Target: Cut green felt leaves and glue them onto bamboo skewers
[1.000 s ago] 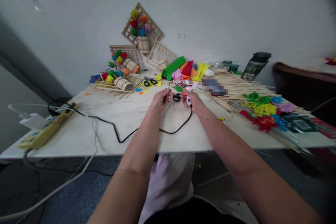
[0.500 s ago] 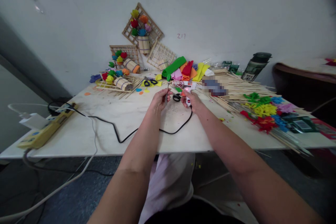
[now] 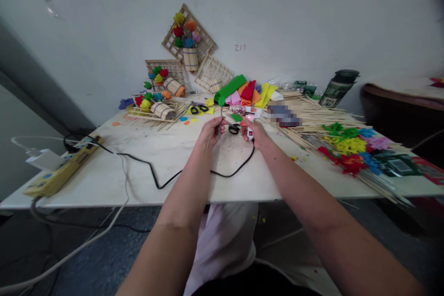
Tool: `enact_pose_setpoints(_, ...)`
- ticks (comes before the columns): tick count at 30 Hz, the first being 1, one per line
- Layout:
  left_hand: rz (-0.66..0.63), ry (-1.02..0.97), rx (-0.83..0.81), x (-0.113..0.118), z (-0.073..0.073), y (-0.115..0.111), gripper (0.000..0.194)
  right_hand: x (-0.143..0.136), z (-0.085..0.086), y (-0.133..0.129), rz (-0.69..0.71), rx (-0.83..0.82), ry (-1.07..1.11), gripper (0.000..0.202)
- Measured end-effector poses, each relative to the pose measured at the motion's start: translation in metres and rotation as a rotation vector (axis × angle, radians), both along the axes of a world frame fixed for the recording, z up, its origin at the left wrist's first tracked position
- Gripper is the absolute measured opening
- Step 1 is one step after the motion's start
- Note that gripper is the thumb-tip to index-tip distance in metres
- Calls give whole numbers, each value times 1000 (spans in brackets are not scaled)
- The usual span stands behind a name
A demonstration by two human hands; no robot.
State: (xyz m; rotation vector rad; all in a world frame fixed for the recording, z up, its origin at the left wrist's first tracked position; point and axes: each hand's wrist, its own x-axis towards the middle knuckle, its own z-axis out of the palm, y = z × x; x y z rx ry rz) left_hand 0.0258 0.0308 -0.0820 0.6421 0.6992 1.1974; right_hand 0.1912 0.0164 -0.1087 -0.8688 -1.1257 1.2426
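Note:
My left hand (image 3: 212, 131) is closed on a thin stem (image 3: 221, 112) that stands upright, with a small green piece at its top. My right hand (image 3: 255, 134) is wrapped round a white glue gun (image 3: 250, 133) with a lit red switch and a black cord. Between the hands, black-handled scissors (image 3: 234, 128) lie on the table. A green felt piece (image 3: 237, 117) is just beyond them. Behind the hands lie a rolled green felt sheet (image 3: 231, 89) and folded yellow felt (image 3: 267, 94).
Flower-and-stick lattices (image 3: 189, 37) stand at the back left. A yellow power strip (image 3: 52, 180) lies at the left; the black cord (image 3: 151, 166) crosses the table. Sticks (image 3: 312, 113), colourful felt flowers (image 3: 348, 145) and a dark bottle (image 3: 339, 88) are at the right.
The green piece at the stem's top and the green felt piece near the scissors now show more plainly. Both hands have barely moved, and their holds are unchanged.

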Motion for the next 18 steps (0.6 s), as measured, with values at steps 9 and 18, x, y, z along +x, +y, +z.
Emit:
enact_pose_setpoints(9, -19, 68, 108, 1, -3, 1, 10, 0, -3, 3, 12, 0, -39, 40)
enact_pose_setpoints(18, 2, 69, 108, 1, -6, 4, 6, 0, -2, 2, -10, -14, -49, 41)
